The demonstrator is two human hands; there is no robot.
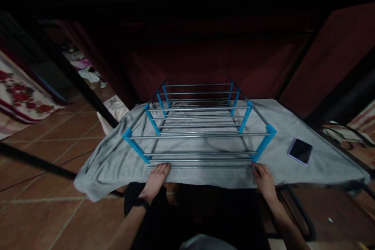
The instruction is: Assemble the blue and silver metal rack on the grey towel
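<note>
A rack of grey metal tubes with blue plastic connectors [265,142], like a shoe rack, lies on a grey cloth [281,115] in front of me. Along its near side, close to the cloth's front edge, runs a thin metal tube [205,166]. My left hand [158,175] is closed over this tube near its left end, palm down, with a dark band on the wrist. At the opposite end, my right hand [263,177] pinches the tube just below the blue corner piece. The undersides of my fingers are hidden.
A phone [300,150] with a purple edge lies on the cloth to the right. Behind the rack stands a dark red panel [205,60]. Dark metal poles [88,95] slant at the left above a tiled floor [55,187]. A floral cloth [23,93] hangs far left.
</note>
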